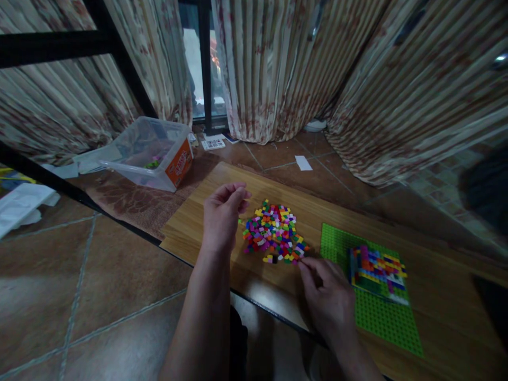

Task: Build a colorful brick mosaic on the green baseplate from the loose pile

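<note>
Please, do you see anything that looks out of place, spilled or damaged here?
A white card lies alone on the tiled floor beyond the wooden table, as if perhaps dropped. The loose bricks form one heap, so they hardly look spilled. I see no clear damage.

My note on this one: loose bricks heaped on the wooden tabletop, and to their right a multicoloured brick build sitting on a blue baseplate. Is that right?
Not quite: the baseplate is green, not blue, as the head view shows. The rest stands: loose bricks heaped on the wooden tabletop, the multicoloured brick build on the baseplate to their right.
</note>
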Tool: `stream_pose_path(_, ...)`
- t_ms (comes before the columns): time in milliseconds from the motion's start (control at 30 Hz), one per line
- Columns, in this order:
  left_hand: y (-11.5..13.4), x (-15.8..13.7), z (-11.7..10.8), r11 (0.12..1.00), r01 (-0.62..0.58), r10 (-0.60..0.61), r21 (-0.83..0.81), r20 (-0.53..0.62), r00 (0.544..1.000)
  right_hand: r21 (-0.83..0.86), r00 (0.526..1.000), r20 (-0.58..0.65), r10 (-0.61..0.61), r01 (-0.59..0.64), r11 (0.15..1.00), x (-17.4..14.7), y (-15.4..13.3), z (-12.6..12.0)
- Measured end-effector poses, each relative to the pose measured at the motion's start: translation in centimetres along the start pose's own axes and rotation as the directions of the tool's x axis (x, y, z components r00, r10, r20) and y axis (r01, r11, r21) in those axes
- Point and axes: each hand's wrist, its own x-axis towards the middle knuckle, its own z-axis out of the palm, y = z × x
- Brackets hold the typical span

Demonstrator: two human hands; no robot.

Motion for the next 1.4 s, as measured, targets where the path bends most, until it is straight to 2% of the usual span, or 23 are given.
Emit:
stream_pose_path(67, 0.0, 0.0, 0.0, 1.0, 0.006, -0.006, 0.005, 0.005, 1.0, -0.034, 0.999, -0.016, 0.028, -0.029, 0.999, 0.1, 0.5, -0.6)
stream_pose_path(167, -0.1, -0.1, 0.1, 0.999, 0.012, -0.013, 0.032, 0.018, 1.0, -0.091, 0.998, 0.055, 0.04, -0.035, 0.995, 0.5, 1.2, -1.0)
stream_pose_path(267, -0.1, -0.2, 0.2, 0.997, 0.027, -0.03, 0.071, 0.037, 0.999, -0.085, 0.991, 0.129, 0.032, -0.021, 0.996, 1.0, 1.6, -0.8)
stream_pose_path(400, -0.2, -0.3, 0.6, 0.993, 0.03, -0.036, 0.113, 0.052, 0.998, -0.052, 0.988, 0.153, 0.03, -0.022, 0.998, 1.2, 1.7, -0.4)
stream_pose_path(500, -0.8, -0.6, 1.4, 0.989, 0.024, -0.035, 0.146, 0.077, 0.996, -0.025, 0.992, 0.121, 0.028, -0.025, 0.999, 1.0, 1.6, -0.7)
stream_pose_path(567, -1.6, -1.3, 2.3, 0.977, 0.036, -0.071, 0.212, 0.164, 0.984, -0.013, 0.999, 0.039, 0.0, 0.0, 1.0, 1.1, 1.6, -1.4)
stream_pose_path(633, -2.5, -2.5, 3.6, 0.952, 0.062, -0.165, 0.3, 0.331, 0.929, -0.025, 0.997, -0.062, -0.051, 0.049, 0.998, 1.4, 1.5, -2.6)
stream_pose_path(667, -3.0, -3.2, 4.3, 0.944, 0.076, -0.213, 0.321, 0.418, 0.883, -0.039, 0.992, -0.103, -0.079, 0.076, 0.996, 1.6, 1.5, -3.2)
stream_pose_path(733, -3.9, -4.8, 5.6, 0.94, 0.125, -0.297, 0.319, 0.577, 0.761, -0.067, 0.978, -0.158, -0.133, 0.124, 0.99, 2.1, 1.5, -4.5)
stream_pose_path(767, -4.2, -5.6, 6.3, 0.933, 0.167, -0.34, 0.318, 0.632, 0.697, -0.075, 0.973, -0.176, -0.152, 0.141, 0.987, 2.3, 1.6, -5.0)
stream_pose_path(833, -4.9, -6.8, 7.4, 0.921, 0.229, -0.386, 0.315, 0.658, 0.647, -0.069, 0.964, -0.208, -0.164, 0.153, 0.986, 2.7, 1.8, -5.8)
stream_pose_path(867, -5.1, -7.2, 7.8, 0.916, 0.249, -0.4, 0.315, 0.655, 0.642, -0.055, 0.963, -0.22, -0.158, 0.149, 0.987, 2.7, 2.0, -6.1)
stream_pose_path(967, -5.9, -7.7, 8.7, 0.913, 0.252, -0.404, 0.32, 0.628, 0.665, 0.035, 0.97, -0.23, -0.082, 0.093, 0.995, 2.5, 2.7, -6.5)
stream_pose_path(1100, -6.7, -7.8, 9.3, 0.931, 0.139, -0.337, 0.336, 0.654, 0.677, 0.203, 0.986, -0.165, 0.015, 0.019, 0.979, 1.9, 3.9, -7.3)
stream_pose_path(1233, -7.2, -8.1, 10.1, 0.926, 0.141, -0.356, 0.351, 0.684, 0.637, 0.334, 0.993, -0.115, -0.011, 0.049, 0.941, 1.5, 5.4, -8.3)
stream_pose_path(1400, -7.2, -9.0, 11.5, 0.925, 0.151, -0.368, 0.35, 0.717, 0.592, 0.436, 0.994, -0.093, 0.059, -0.012, 0.9, 1.1, 6.5, -9.4)
